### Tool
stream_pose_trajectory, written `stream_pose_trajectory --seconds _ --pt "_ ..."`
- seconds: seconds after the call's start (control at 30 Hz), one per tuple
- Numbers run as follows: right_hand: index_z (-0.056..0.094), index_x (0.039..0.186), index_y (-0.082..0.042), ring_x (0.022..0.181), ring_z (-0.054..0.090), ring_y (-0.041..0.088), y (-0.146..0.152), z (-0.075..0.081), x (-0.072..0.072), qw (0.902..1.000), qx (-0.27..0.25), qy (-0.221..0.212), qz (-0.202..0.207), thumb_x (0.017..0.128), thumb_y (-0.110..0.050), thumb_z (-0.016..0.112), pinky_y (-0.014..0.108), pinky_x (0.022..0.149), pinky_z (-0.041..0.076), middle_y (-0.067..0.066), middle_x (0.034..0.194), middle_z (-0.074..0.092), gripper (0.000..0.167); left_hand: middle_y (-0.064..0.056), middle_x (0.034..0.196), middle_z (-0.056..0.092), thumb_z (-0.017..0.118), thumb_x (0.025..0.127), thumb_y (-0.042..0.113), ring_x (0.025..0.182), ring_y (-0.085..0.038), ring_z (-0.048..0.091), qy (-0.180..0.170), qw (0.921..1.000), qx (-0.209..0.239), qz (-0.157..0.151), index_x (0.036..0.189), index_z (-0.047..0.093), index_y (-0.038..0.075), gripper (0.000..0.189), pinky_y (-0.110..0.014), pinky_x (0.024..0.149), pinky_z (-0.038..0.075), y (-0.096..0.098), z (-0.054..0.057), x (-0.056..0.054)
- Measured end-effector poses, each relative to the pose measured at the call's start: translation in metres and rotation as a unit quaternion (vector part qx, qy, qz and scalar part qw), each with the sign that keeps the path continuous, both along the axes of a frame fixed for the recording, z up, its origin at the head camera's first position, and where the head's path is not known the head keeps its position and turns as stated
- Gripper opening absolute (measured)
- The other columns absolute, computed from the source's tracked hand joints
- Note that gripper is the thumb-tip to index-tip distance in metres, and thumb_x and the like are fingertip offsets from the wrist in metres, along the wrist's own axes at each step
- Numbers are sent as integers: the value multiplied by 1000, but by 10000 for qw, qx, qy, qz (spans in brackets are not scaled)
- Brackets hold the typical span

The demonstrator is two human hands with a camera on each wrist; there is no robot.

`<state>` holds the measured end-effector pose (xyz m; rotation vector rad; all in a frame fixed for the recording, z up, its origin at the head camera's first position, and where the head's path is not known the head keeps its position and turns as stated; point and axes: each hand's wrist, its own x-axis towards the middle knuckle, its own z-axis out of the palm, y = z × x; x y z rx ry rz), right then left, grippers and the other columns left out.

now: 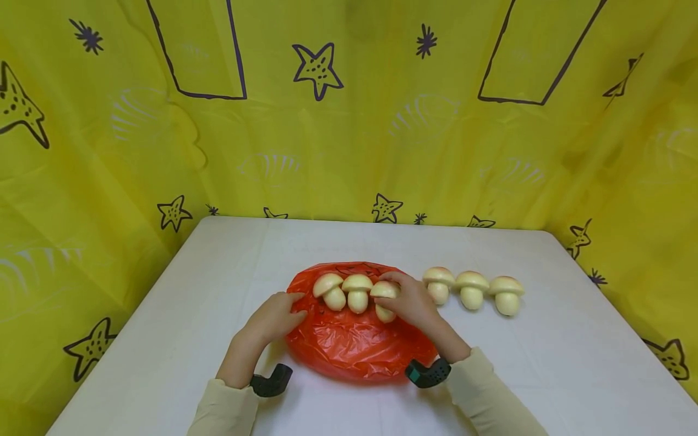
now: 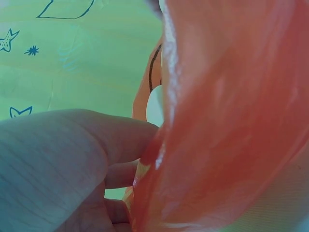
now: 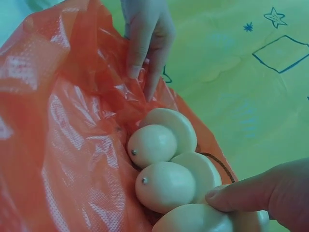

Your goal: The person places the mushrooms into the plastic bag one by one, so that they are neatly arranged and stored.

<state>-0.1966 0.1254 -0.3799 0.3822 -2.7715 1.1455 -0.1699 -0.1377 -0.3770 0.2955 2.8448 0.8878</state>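
Note:
A red plastic bag [image 1: 354, 348] lies spread on the white table, its top side wrinkled and shiny. My left hand [image 1: 275, 316] pinches the bag's left edge between thumb and fingers; the left wrist view has the thumb [image 2: 128, 137] against the red film. Two cream toy mushrooms, one on the left [image 1: 329, 290] and one in the middle [image 1: 357, 293], sit side by side at the bag's opening. Beside them my right hand [image 1: 411, 303] holds a third toy mushroom [image 1: 385, 292], its thumb [image 3: 236, 197] resting on it in the right wrist view.
Several more toy mushrooms [image 1: 472, 289] stand in a row on the white table [image 1: 180, 327], right of the bag. A yellow curtain [image 1: 349, 133] with drawn stars hangs behind the table and along both sides.

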Motion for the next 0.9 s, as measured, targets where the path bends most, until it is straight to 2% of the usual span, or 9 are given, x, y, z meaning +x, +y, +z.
stream_pose_trajectory --seconds 0.33,0.57,0.9 --pt "65 106 -5 97 56 26 -7 -4 0 9998 125 55 -134 74 -18 76 42 86 44 6 101 64 36 -17 113 60 59 87 14 94 -27 55 68 10000 -23 -29 120 56 -6 39 -45 88 45 -1 -2 -1" --pt "63 108 -3 96 56 25 -11 -7 0 9991 381 58 -189 75 -16 75 42 85 44 8 103 63 38 -16 113 60 59 87 14 88 -24 53 -19 10000 19 7 121 56 -5 39 -43 86 46 0 -1 0" --pt "63 108 -1 95 57 27 -15 -9 -2 9983 547 115 -152 76 -17 75 42 85 44 9 102 63 38 -16 113 60 59 87 15 96 -28 55 81 9999 -46 -65 121 56 -5 39 -45 89 44 -1 -2 -2"
